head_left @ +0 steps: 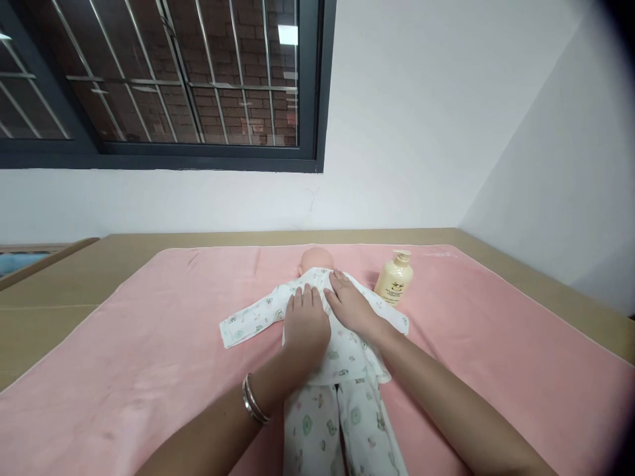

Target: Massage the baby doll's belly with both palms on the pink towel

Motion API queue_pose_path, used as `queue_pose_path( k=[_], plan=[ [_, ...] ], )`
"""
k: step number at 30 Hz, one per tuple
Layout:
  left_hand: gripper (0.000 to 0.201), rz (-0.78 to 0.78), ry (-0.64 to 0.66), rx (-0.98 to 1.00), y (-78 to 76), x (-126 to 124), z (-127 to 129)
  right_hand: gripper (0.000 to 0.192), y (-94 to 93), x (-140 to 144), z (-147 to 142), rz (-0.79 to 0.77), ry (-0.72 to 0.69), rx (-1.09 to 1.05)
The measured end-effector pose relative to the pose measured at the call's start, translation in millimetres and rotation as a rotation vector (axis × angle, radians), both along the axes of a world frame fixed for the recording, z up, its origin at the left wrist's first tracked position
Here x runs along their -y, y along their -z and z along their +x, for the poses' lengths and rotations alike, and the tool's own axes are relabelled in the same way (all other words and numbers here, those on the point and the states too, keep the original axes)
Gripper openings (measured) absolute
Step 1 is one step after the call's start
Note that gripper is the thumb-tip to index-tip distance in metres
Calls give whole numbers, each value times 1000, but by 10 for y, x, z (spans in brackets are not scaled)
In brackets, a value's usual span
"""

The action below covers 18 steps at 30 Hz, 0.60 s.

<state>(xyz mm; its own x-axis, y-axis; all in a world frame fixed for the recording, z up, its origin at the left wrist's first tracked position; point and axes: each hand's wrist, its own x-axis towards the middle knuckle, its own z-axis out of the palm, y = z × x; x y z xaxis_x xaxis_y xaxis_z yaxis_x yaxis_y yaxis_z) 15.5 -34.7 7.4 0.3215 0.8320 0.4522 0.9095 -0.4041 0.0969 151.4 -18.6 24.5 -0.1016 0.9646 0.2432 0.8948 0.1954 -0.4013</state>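
Note:
A baby doll (342, 350) lies stretched out on a pink cloth (163, 370), its bald head (317, 258) pointing away from me. It wears a white long-sleeved top and white trousers, both with a small print. No facial features show on the head. My left hand (306, 324) rests flat on the left side of the doll's upper body, fingers stretched out. On the right side, near the shoulder, my right hand (352, 304) lies flat with its fingers extended. Both hands touch the top and hold nothing. Two silver bangles (252, 400) circle my left wrist.
A pale yellow pump bottle (395, 277) stands right of the doll's head, beside its sleeve. The cloth covers a tan surface (133, 241) that meets a white wall (397, 132). Above is a dark-framed window (317, 86) with metal bars.

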Motion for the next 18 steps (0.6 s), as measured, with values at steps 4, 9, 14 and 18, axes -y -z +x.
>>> queue_pose_path(
  k=[4,9,14,18],
  plan=[
    [48,-30,28,92,5,-124,-42,56,21,118,-104,6,6,105],
    [47,-172,143,304,13,-492,-189,57,35,454,-316,25,-27,285],
    [48,-155,134,310,61,-475,-147,54,36,315,-230,49,-18,170],
    [46,-77,118,300,119,-371,-84,55,139,61,-119,93,9,29]
  ],
)
